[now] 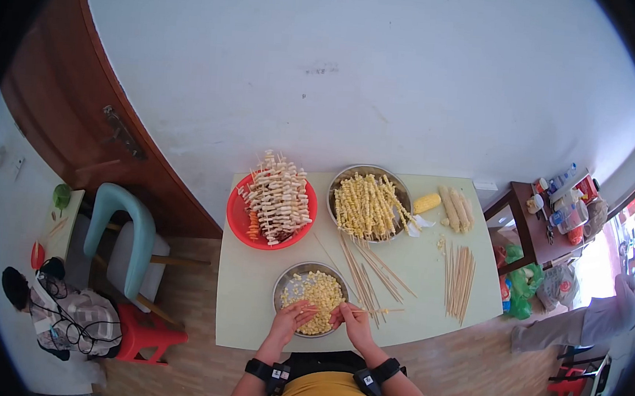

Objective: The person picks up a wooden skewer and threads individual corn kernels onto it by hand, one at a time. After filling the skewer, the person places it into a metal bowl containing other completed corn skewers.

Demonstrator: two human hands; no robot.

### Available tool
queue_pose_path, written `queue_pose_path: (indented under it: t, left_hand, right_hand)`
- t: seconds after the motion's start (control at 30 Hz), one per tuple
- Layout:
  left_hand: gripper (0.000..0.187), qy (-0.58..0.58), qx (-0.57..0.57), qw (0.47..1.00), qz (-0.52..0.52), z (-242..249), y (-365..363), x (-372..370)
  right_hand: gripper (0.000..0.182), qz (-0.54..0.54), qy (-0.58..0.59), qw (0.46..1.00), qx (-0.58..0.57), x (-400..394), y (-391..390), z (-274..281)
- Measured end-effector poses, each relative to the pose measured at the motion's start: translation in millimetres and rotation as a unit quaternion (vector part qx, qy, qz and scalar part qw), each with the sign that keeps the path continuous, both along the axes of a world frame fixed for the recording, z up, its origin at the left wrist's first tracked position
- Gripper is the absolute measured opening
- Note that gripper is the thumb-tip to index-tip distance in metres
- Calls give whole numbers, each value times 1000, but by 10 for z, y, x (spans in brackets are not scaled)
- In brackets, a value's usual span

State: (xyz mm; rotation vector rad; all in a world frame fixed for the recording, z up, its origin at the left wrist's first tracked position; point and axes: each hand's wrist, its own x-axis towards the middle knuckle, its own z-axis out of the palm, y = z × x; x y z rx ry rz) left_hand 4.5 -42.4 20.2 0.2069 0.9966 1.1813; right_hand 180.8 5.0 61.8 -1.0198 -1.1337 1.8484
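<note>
Head view: a pale green table (252,296) is seen from above, set against a white wall. On it, at the far left, a red basin (236,222) is piled with filled skewers, and beside it to the right a large metal basin (403,193) is heaped with corn skewers. Nearest the person, a smaller metal bowl (282,287) is filled with cut corn pieces (316,290). A loose bundle of bare bamboo sticks (459,278) is laid well to the right, and another spread (368,268) lies between the bowl and the large basin.

Both hands are met at the bowl's near rim. The left hand (296,316) is closed on a corn piece over the bowl. The right hand (347,316) is pinched around a bamboo skewer (379,311), whose long axis runs almost level, its free end pointing right and away from the bowl. The held end is just beside the left hand's fingers, so the corn lies directly to the left of the skewer, in line with it.
</note>
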Motion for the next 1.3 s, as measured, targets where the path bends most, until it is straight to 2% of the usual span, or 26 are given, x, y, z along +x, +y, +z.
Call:
queue_pose_path:
  t: [0.17,0.43,0.73,0.9,1.3]
  left_hand:
    - [32,-35,-12,999,31,12,-8,-12]
    - [29,57,14,998,-23,2,-31,13]
    - [25,129,11,991,-18,-41,-6,40]
    - [25,126,2,992,3,67,-11,36]
    - [27,67,-19,997,38,64,-56,17]
  right_hand:
    - [33,14,-23,1000,9,-17,-4,56]
    - [31,7,-13,1000,-3,-16,-9,40]
    - [34,9,-33,999,20,33,15,1]
    - [32,-29,-5,999,13,43,20,63]
    - [33,-8,-25,999,31,43,36,107]
